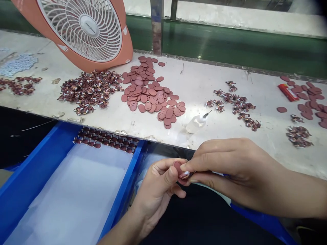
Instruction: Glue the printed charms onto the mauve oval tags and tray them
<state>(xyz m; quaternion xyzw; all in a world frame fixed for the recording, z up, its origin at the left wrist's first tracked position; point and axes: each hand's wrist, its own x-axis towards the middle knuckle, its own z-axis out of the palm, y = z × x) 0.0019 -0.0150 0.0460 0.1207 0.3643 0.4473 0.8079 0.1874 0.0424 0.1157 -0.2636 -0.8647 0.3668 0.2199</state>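
Just off the bench's front edge, my left hand (162,185) pinches a reddish-brown oval disc (177,165) between thumb and fingers. My right hand (224,163) holds a small painted figurine (185,174), brown with white parts, against the face of that disc; its finer shape is too small to tell. Beyond my hands, a clear squeeze bottle with a needle tip (196,124) lies on the bench. A heap of similar oval discs (153,97) spreads behind it to the left, and loose figurines (238,103) lie behind it to the right.
An orange fan (89,30) stands at the back left, behind a large pile of figurines (89,90). Below the bench edge, a blue tray (38,170) lined with white sheet holds rows of figurines on discs (107,139). A red-orange lighter-like item (288,92) lies at right near more discs.
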